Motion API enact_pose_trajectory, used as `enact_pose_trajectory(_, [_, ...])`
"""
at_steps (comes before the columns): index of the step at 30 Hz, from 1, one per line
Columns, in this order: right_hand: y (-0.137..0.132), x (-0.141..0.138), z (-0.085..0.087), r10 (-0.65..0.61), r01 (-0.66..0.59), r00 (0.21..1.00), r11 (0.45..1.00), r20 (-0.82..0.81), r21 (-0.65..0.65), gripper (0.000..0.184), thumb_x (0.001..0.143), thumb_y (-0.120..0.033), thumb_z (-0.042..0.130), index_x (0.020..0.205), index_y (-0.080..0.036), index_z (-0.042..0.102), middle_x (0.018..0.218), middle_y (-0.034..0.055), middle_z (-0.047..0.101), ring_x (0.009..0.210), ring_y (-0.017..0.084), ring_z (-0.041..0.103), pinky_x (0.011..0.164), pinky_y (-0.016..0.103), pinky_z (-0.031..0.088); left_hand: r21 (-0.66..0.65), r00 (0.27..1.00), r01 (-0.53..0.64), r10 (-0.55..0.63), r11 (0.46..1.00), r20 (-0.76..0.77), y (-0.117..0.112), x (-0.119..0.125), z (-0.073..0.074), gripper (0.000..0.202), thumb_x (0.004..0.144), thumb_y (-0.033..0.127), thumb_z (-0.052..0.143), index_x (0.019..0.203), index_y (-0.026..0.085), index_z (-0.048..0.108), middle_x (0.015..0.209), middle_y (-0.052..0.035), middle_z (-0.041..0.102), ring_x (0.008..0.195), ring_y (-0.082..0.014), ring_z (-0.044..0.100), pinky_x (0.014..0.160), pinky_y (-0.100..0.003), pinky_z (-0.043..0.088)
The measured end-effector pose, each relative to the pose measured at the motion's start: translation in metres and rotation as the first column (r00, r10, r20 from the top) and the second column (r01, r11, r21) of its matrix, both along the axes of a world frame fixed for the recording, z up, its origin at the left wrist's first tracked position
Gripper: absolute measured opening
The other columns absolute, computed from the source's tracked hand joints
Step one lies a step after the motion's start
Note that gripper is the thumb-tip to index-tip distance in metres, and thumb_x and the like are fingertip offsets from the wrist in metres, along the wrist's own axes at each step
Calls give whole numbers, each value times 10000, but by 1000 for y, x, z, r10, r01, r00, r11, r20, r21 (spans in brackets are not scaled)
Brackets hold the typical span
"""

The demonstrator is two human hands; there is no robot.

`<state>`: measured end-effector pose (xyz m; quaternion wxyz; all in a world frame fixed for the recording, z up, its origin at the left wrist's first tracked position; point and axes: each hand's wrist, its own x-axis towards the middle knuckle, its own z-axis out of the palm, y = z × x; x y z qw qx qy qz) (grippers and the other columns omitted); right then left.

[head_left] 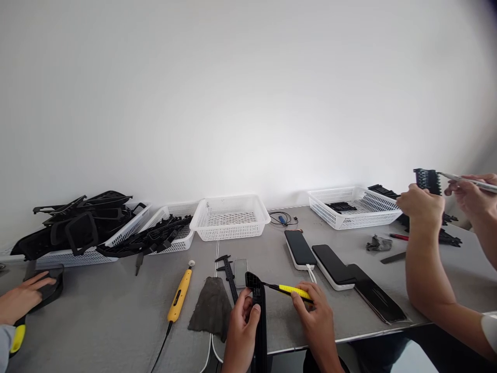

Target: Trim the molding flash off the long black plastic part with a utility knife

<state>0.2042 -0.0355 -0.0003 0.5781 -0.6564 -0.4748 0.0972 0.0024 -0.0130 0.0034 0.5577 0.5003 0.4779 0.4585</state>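
My left hand (244,327) grips a long black plastic part (261,321) upright at the table's front edge. A flared, ribbed head tops the part, and its lower end runs out of view. In my right hand (316,318) is a slim yellow-and-black hand tool (290,290), pinched like a pen. Its thin dark tip reaches left to the part's upper end; whether it touches cannot be told. Close by my left hand lie a grey cloth (210,310), a black caliper (229,277) and a small grey rectangular plate (240,273).
Left: a yellow corded tool (179,295), a white basket (134,228) of black frames and a co-worker's hand (25,298). Behind stands a white basket (229,233). Right: phones (301,248) (332,265), another basket (337,223) and a co-worker's hands (423,204) holding a black comb-like part (427,181).
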Motion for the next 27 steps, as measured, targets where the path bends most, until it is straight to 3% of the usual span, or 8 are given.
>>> enact_pose_trajectory(5, [0, 0, 0, 2, -2, 1000, 1000, -1, 10, 361, 915, -587, 622, 887, -243, 728, 1022, 88, 724, 1004, 288, 654, 857, 371, 508, -5, 1000, 2, -2, 1000, 6, -1, 1, 3, 823, 832, 666, 710, 1453, 145, 571, 1507, -198, 613, 1433, -359, 542, 1192, -457, 435])
enact_pose_trajectory(17, [0, 0, -1, -19, 19, 1000, 1000, -16, -4, 311, 915, -540, 623, 889, -247, 725, 1039, 84, 709, 1018, 288, 647, 826, 361, 518, -62, 1000, -14, 16, 998, 24, -3, 0, 2, 906, 804, 687, 728, 1495, 140, 517, 1599, -224, 509, 1501, -370, 462, 1238, -483, 396])
enact_pose_trajectory(27, [-3, -2, 2, 48, -48, 999, 999, 6, 18, 247, 884, -470, 638, 830, -241, 714, 1065, 91, 678, 1013, 276, 658, 853, 371, 538, -63, 999, -38, 39, 997, 28, 0, 0, -2, 896, 772, 698, 753, 1461, 165, 547, 1579, -219, 531, 1487, -381, 479, 1235, -490, 392])
